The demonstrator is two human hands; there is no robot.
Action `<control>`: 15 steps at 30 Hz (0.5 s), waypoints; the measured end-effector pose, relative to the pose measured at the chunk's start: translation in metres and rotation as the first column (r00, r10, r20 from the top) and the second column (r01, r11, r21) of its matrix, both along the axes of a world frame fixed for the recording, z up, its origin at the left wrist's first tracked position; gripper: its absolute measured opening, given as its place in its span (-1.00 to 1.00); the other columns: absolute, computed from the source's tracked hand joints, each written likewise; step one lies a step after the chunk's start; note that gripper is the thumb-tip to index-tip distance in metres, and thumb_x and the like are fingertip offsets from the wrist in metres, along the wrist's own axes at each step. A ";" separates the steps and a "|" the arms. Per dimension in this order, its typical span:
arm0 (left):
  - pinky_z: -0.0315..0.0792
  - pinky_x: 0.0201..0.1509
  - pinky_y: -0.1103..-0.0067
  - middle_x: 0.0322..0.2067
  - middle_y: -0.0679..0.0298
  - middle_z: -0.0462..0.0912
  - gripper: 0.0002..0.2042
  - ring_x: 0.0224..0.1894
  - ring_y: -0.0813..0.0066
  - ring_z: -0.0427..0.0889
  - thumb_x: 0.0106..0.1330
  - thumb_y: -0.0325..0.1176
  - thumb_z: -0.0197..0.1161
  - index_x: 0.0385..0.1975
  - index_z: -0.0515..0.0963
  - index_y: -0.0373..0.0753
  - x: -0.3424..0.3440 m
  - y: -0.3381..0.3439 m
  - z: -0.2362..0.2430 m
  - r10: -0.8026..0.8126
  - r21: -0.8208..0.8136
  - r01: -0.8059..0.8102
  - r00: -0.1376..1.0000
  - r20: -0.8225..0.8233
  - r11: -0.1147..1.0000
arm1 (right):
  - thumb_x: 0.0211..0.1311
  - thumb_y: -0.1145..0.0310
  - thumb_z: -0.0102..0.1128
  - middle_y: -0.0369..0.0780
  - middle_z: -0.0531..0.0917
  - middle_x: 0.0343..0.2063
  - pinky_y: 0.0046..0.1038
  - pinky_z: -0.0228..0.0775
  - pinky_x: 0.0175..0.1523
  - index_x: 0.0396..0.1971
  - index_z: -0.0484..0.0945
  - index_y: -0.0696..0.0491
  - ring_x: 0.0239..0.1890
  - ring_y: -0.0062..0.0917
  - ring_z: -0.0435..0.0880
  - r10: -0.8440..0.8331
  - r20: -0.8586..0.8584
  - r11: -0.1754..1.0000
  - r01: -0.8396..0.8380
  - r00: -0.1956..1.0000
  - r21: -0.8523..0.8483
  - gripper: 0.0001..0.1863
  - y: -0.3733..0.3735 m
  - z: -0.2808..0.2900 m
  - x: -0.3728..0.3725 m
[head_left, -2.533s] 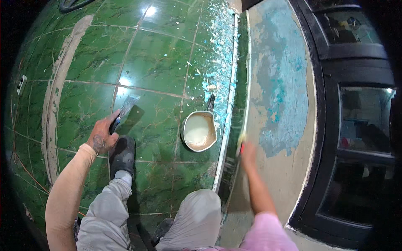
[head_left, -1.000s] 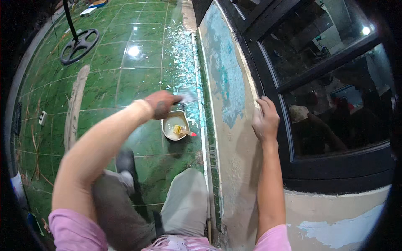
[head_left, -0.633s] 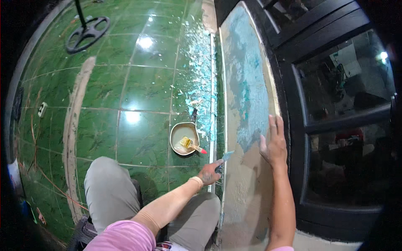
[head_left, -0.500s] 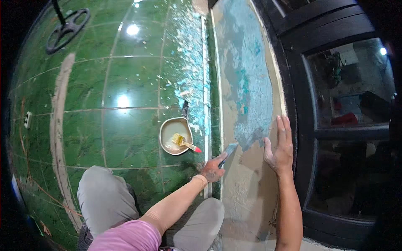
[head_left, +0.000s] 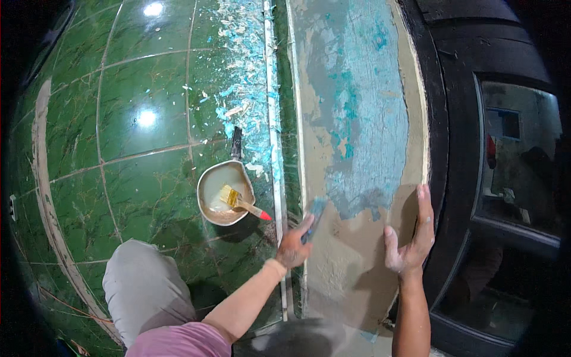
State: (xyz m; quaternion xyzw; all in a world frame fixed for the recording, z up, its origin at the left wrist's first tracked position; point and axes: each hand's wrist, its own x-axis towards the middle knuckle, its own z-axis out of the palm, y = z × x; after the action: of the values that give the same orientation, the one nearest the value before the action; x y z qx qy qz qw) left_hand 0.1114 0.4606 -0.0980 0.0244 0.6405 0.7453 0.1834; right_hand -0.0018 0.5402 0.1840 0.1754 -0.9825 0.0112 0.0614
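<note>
Head view: the left hand (head_left: 292, 249) was clamped on a scraper (head_left: 313, 215), whose blade lay against the wall panel (head_left: 357, 119) at the lower edge of the remaining blue paint (head_left: 372, 137). The right hand (head_left: 409, 241) pressed flat on the panel's bare lower part, fingers spread, gripping nothing. A pan (head_left: 225, 193) stood on the green tiled floor (head_left: 119, 149) just left of the panel, with a brush (head_left: 238, 201) resting in it, its red handle tip over the rim. Paint flakes (head_left: 244, 89) littered the floor along the panel's base.
</note>
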 end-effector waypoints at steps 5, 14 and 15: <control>0.30 0.18 0.57 0.17 -0.02 0.35 -0.34 0.19 0.28 0.41 0.01 -0.46 0.12 0.25 0.25 -0.17 -0.071 -0.031 0.000 0.013 0.037 -0.016 0.997 0.079 0.999 | 0.01 0.27 0.18 0.10 0.31 0.18 -0.25 0.02 0.34 0.19 0.19 0.33 0.29 -0.13 0.23 -0.008 0.024 1.000 0.008 1.000 -0.009 -0.25 -0.005 0.000 0.000; 0.36 0.13 0.52 0.11 -0.03 0.43 -0.35 0.12 0.19 0.47 0.04 -0.48 0.07 0.27 0.22 -0.13 -0.068 -0.030 -0.023 0.023 0.017 -0.022 0.996 -0.083 1.000 | 0.08 0.11 0.17 0.13 0.27 0.19 -0.19 -0.02 0.34 0.22 0.12 0.33 0.29 -0.10 0.21 0.034 0.060 0.999 -0.034 0.998 0.005 -0.18 0.008 -0.007 0.000; 0.34 0.15 0.51 0.11 -0.02 0.43 -0.35 0.14 0.18 0.45 0.06 -0.48 0.07 0.27 0.22 -0.12 -0.079 -0.038 -0.027 0.089 0.092 -0.085 0.995 -0.040 0.992 | 0.09 0.08 0.16 0.14 0.25 0.20 -0.19 -0.03 0.34 0.23 0.12 0.33 0.29 -0.11 0.21 0.015 0.056 0.999 -0.013 0.998 -0.030 -0.17 0.003 -0.007 0.000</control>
State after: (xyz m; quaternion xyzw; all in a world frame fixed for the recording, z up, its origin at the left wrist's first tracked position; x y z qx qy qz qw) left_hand 0.0322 0.4223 -0.1247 0.0211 0.6104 0.7802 0.1354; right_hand -0.0015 0.5433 0.1772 0.1809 -0.9823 0.0311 0.0364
